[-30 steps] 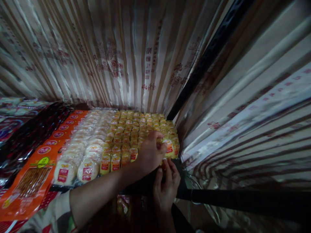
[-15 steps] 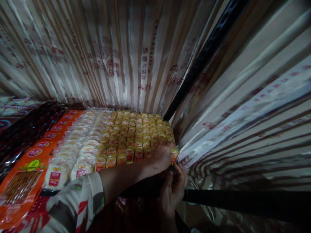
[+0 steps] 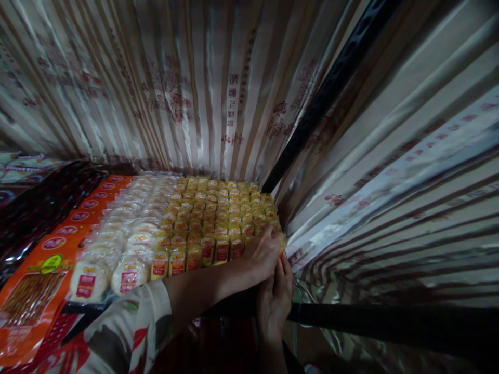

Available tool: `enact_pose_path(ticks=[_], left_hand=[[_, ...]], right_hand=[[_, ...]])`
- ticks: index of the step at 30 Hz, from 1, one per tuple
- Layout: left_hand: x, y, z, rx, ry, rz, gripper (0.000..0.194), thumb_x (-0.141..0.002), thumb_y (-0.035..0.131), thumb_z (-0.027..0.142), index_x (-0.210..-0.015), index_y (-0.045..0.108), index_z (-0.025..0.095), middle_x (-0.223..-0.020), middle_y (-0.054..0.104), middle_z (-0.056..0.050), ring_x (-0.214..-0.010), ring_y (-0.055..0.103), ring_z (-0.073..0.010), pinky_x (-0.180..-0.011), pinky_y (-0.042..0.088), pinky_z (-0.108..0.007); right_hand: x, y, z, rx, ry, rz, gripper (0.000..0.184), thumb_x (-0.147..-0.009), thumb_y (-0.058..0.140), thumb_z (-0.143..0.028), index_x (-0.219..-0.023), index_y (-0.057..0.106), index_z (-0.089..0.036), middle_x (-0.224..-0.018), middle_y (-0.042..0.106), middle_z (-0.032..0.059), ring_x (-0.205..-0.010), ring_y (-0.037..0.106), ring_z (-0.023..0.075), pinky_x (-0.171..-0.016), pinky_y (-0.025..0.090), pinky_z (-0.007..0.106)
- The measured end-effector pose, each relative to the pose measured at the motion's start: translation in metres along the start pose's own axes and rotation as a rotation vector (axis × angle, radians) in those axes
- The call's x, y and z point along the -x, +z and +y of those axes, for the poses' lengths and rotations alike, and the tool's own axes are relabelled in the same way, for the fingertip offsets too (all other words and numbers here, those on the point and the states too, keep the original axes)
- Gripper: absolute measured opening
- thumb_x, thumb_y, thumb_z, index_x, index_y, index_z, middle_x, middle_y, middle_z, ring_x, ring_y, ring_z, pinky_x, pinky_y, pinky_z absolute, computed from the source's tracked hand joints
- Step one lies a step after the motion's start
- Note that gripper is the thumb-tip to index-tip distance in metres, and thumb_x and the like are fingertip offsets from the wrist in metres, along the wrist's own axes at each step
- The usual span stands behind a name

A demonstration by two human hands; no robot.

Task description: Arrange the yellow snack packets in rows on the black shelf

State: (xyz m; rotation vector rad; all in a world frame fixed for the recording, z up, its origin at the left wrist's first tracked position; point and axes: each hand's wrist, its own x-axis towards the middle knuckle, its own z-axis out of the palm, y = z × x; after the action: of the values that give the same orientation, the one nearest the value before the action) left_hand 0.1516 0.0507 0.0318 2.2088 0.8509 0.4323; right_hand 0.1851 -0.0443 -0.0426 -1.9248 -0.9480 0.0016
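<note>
Rows of small yellow-wrapped snack packets (image 3: 210, 218) with red labels stand close together on a dark shelf. My left hand (image 3: 263, 254) reaches across from the left, fingers curled at the front right corner of these rows. A yellow packet (image 3: 283, 245) shows just past its knuckles, in its grip as far as I can see. Just below, my right hand (image 3: 276, 298) is raised against my left one, its fingers closed together and pointing up. Its fingertips are near the packet's lower edge, and what they hold is hidden.
White round packaged cakes (image 3: 130, 275) line up left of the yellow packets, then orange snack bags (image 3: 50, 259) and dark shiny packs (image 3: 47, 208). A black upright post (image 3: 319, 109) slants behind the corner. Patterned curtains (image 3: 187, 93) hang behind and at right. A black rail (image 3: 370, 322) runs right.
My right hand has moved slightly up and left, closer under my left hand. My left hand has turned a little, covering more of the corner packet.
</note>
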Motion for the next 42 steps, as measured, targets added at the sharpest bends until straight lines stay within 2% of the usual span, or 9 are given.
enact_pose_path(ticks=[4,8,12,15,20,25,33,37,42], left_hand=[[0.031,-0.016,0.007,0.011,0.036,0.18,0.023,-0.086,0.037,0.015,-0.098,0.056,0.019,-0.11,0.052,-0.009,-0.09,0.057,-0.0175,-0.08,0.051,-0.028],[0.073,-0.015,0.007,0.117,-0.035,0.325,0.025,-0.083,0.038,0.01,-0.096,0.056,0.021,-0.104,0.054,-0.006,-0.097,0.054,-0.0175,-0.089,0.048,-0.033],[0.106,-0.001,-0.001,0.203,-0.149,0.33,0.03,-0.08,0.038,0.006,-0.102,0.053,0.02,-0.11,0.055,-0.007,-0.105,0.052,-0.0179,-0.094,0.046,-0.036],[0.117,0.006,-0.005,0.248,-0.196,0.316,0.034,-0.078,0.038,0.005,-0.108,0.051,0.018,-0.111,0.054,-0.009,-0.104,0.054,-0.0183,-0.093,0.047,-0.036],[0.116,0.005,-0.011,0.28,-0.203,0.33,0.039,-0.077,0.038,0.004,-0.112,0.047,0.017,-0.118,0.053,-0.011,-0.113,0.051,-0.0188,-0.099,0.043,-0.038],[0.113,0.009,-0.015,0.336,-0.241,0.287,0.037,-0.079,0.038,0.005,-0.113,0.047,0.017,-0.11,0.058,-0.009,-0.099,0.058,-0.016,-0.091,0.048,-0.034],[0.095,0.003,-0.004,0.419,-0.214,0.346,0.037,-0.082,0.044,0.015,-0.119,0.044,0.021,-0.12,0.055,-0.007,-0.109,0.053,-0.0166,-0.098,0.043,-0.037],[0.08,0.002,0.001,0.372,-0.139,0.347,0.036,-0.08,0.043,0.01,-0.115,0.047,0.018,-0.118,0.055,-0.008,-0.111,0.05,-0.0183,-0.1,0.041,-0.038],[0.074,0.012,0.002,0.347,-0.084,0.338,0.038,-0.08,0.039,0.006,-0.116,0.046,0.017,-0.116,0.056,-0.01,-0.108,0.052,-0.0181,-0.096,0.044,-0.038]], right_hand=[[-0.001,0.002,0.004,-0.039,0.011,0.003,0.056,-0.088,0.032,-0.048,-0.126,0.049,-0.011,-0.136,0.042,0.0188,-0.125,0.038,0.0301,-0.1,0.032,0.051],[-0.002,0.001,0.0,-0.073,-0.014,0.056,0.05,-0.088,0.033,-0.042,-0.122,0.05,-0.009,-0.134,0.043,0.0196,-0.124,0.041,0.0279,-0.1,0.033,0.05],[0.001,-0.008,-0.012,-0.006,-0.075,0.095,0.046,-0.088,0.035,-0.04,-0.116,0.054,-0.009,-0.121,0.053,0.019,-0.115,0.047,0.0265,-0.097,0.036,0.047],[0.003,-0.014,-0.018,0.097,-0.101,0.067,0.048,-0.087,0.037,-0.045,-0.108,0.058,-0.008,-0.107,0.06,0.0184,-0.103,0.053,0.0269,-0.092,0.04,0.045],[0.004,-0.017,-0.017,0.205,-0.149,-0.096,0.057,-0.08,0.047,-0.058,-0.111,0.058,-0.011,-0.099,0.063,0.0142,-0.093,0.055,0.0254,-0.083,0.044,0.04],[0.005,-0.015,-0.005,0.227,-0.19,-0.219,0.059,-0.082,0.042,-0.058,-0.118,0.054,-0.013,-0.104,0.062,0.0143,-0.094,0.055,0.0255,-0.08,0.045,0.04],[0.004,-0.019,-0.007,0.092,-0.012,-0.098,0.06,-0.077,0.047,-0.06,-0.115,0.052,-0.014,-0.105,0.061,0.014,-0.096,0.056,0.0265,-0.082,0.044,0.04],[0.001,-0.019,-0.012,0.069,0.133,-0.046,0.061,-0.074,0.049,-0.062,-0.113,0.051,-0.015,-0.104,0.061,0.0142,-0.091,0.058,0.0268,-0.077,0.044,0.038],[-0.002,-0.016,-0.011,0.073,0.23,-0.061,0.064,-0.07,0.052,-0.062,-0.112,0.051,-0.013,-0.098,0.062,0.0142,-0.086,0.058,0.0276,-0.073,0.044,0.039]])
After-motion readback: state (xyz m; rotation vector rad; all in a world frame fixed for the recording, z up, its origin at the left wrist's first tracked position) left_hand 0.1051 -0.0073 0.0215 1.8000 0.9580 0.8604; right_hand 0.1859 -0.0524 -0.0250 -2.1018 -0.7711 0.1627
